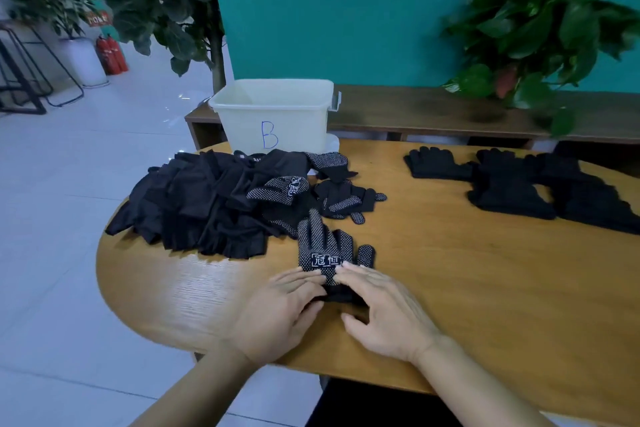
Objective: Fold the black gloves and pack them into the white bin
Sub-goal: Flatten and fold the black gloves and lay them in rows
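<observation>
A dotted black glove [325,253] lies flat on the wooden worktop [450,270] close to the near edge, its fingers pointing away from the person and a white label showing across its palm. Both hands rest on its cuff end. The left hand [280,312] lies with fingers straight and flat, the fingertips [317,276] pressing on the glove's left side; its grip is released, nothing pinched. The right hand [384,308] lies the same way on the glove's right side, fingers stretched out and touching the cloth just below the label, thumb spread toward the person; its grip too is released.

Beyond the glove and to the left sits a loose heap of black gloves [207,201], some plain and some dotted, spilling toward the worktop's left edge. A few dotted gloves [346,198] lie at the heap's right side, near the flat glove but apart from it. The white bin [273,114], marked with a blue letter B, stands behind the heap at the far edge of the worktop. Well apart on the right lies a row of plain black knitted gloves [512,184], laid flat. A leafy plant [540,28] stands on a low bench [415,111] against the teal wall [329,10].
</observation>
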Available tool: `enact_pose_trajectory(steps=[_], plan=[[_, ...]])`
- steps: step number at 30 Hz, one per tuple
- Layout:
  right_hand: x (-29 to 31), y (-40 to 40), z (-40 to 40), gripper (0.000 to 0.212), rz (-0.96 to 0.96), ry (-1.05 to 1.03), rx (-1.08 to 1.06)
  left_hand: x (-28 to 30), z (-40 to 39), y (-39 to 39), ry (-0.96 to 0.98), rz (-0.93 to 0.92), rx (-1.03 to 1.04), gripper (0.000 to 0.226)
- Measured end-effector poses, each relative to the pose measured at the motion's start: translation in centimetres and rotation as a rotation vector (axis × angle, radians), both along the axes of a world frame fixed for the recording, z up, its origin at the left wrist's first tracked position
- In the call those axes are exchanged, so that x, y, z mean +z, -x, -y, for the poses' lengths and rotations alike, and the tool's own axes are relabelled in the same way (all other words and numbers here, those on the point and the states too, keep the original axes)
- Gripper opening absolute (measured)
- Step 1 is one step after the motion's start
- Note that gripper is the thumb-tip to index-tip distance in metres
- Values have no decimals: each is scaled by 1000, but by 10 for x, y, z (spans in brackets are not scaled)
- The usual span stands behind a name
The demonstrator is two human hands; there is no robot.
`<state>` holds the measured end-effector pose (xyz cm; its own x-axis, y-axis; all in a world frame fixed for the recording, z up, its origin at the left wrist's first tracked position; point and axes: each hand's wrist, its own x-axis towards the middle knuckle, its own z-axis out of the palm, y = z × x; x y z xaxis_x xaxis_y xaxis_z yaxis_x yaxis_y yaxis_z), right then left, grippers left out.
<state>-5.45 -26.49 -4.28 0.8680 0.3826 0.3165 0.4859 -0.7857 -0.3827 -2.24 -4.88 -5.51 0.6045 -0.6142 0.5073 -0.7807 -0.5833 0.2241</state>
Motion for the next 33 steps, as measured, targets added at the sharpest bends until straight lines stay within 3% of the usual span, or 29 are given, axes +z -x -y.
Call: enact_pose_trajectory(steps=[2,4,7,10,12,13,16,20,23,28,33], plan=[[-2,13,1,50,14,2,2,3,3,17,46,-46,5,18],[-5,23,0,31,71,-37,10,8,5,30,61,-108,11,17],[0,37,0,17,105,-105,-30,15,3,42,85,-308,42,26],[18,45,3,9,-72,-208,-171,26,3,46,185,-541,126,22],[35,46,7,3,-193,-392,-207,43,12,49,419,-714,127,10],[47,48,8,9,-234,-526,-202,55,17,51,527,-774,104,7],[85,51,14,36,-300,-822,-163,92,27,51,679,-843,54,33],[131,52,27,23,-259,-992,-119,134,43,49,825,-1052,-56,26],[149,54,37,34,-232,-1044,-103,152,57,49,857,-1100,-100,30],[160,57,50,24,-215,-1080,-145,165,76,51,920,-1081,-132,16],[157,52,64,25,-226,-1145,-208,162,91,39,881,-1066,-112,27]])
